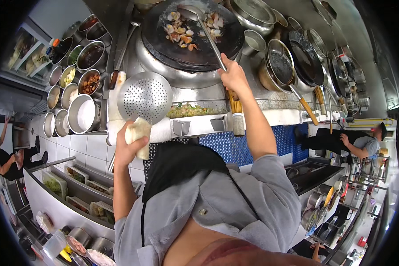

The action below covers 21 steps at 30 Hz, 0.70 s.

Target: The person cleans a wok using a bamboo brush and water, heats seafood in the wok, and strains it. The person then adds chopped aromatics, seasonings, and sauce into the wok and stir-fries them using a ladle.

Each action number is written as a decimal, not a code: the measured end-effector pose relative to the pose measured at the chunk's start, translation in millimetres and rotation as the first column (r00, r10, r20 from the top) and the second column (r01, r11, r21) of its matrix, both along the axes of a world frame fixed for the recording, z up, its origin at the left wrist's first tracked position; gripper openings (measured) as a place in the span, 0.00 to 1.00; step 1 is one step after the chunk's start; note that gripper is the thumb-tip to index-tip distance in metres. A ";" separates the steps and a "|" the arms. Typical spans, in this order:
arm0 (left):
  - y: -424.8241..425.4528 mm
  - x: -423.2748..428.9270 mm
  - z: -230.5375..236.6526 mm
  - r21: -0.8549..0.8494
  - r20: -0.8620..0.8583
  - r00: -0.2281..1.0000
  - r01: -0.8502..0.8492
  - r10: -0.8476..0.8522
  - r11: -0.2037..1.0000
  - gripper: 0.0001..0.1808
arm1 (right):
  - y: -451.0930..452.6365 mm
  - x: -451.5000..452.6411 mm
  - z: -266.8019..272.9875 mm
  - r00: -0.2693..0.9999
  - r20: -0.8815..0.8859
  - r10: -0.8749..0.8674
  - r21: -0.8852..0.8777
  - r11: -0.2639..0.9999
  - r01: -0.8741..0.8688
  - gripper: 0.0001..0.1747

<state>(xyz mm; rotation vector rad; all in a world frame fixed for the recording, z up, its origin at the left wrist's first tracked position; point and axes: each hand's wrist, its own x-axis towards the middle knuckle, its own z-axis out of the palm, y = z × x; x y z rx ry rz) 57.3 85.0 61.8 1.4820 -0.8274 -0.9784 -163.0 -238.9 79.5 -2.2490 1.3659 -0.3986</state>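
Observation:
My right hand (234, 74) grips the long metal handle of a wok ladle (211, 40). The ladle's bowl rests among clams (182, 33) in a large black wok (159, 55), set on a round steel burner ring (182, 78). My left hand (133, 143) clasps a folded cream cloth (139, 134). Just beyond that hand is a round perforated skimmer (145, 96), over the stove's front edge; whether the hand also holds its handle cannot be made out.
Left of the wok stand several steel seasoning pots (83, 113) and a wooden-handled utensil (119, 60). A bamboo wok brush (237, 121) hangs at the front ledge. Rightward are a mesh strainer (280, 61) and another wok (304, 55). Co-workers (355, 143) stand at both sides.

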 end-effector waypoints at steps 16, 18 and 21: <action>-11.8 -12.1 -17.9 0.017 -0.204 0.978 0.036 -0.032 0.999 0.23 | 41.1 -41.9 33.2 0.908 0.393 -0.149 0.718 0.667 -0.202 0.36; -20.6 -12.5 -19.4 0.032 -0.204 0.975 0.095 -0.087 0.995 0.23 | 40.1 -73.0 35.7 0.937 0.325 -0.126 0.705 0.692 -0.151 0.36; -34.6 -19.7 -17.8 0.055 -0.182 0.971 0.167 -0.154 0.984 0.23 | 60.9 -95.0 32.3 0.996 0.076 0.044 0.384 0.921 -0.070 0.36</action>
